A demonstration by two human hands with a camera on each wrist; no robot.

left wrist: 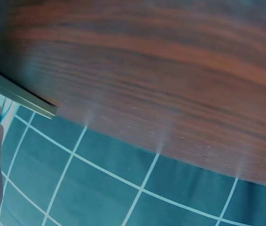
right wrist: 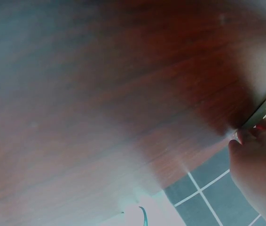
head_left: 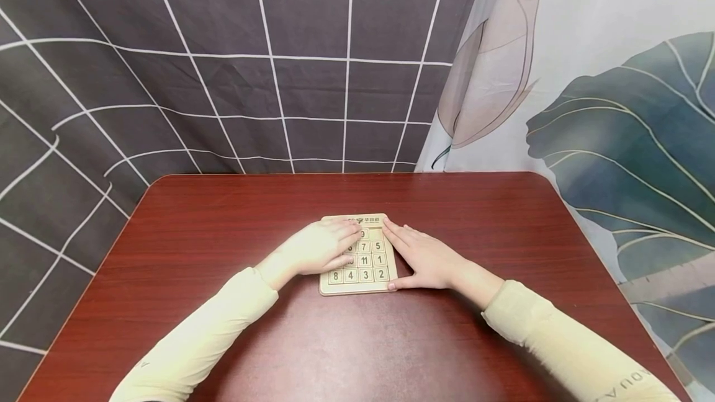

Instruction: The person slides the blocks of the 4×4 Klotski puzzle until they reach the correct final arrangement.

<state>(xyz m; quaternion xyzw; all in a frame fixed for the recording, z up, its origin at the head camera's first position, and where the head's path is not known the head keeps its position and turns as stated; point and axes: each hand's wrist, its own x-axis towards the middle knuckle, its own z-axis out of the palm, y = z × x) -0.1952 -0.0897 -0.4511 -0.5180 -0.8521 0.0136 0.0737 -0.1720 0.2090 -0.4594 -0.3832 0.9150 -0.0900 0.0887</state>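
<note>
A pale number sliding puzzle [head_left: 365, 288] lies flat on the table, its square tiles printed with black numerals and a line of characters along its top strip. Over its left part lies my left hand [head_left: 321, 247], fingers stretched across the tiles and hiding several of them. My right hand [head_left: 432, 259] rests at the right edge, thumb by the lower right corner and straight fingers reaching the upper right one. An open slot shows at the upper right of the tile grid. The left wrist view catches the puzzle's side edge [left wrist: 20, 94] beside the fingers.
The reddish-brown wooden table [head_left: 223, 216] has rounded far corners. Behind it hangs a dark grey cloth with a white grid [head_left: 307, 85]. A white curtain with large leaf prints [head_left: 581, 36] hangs at the right.
</note>
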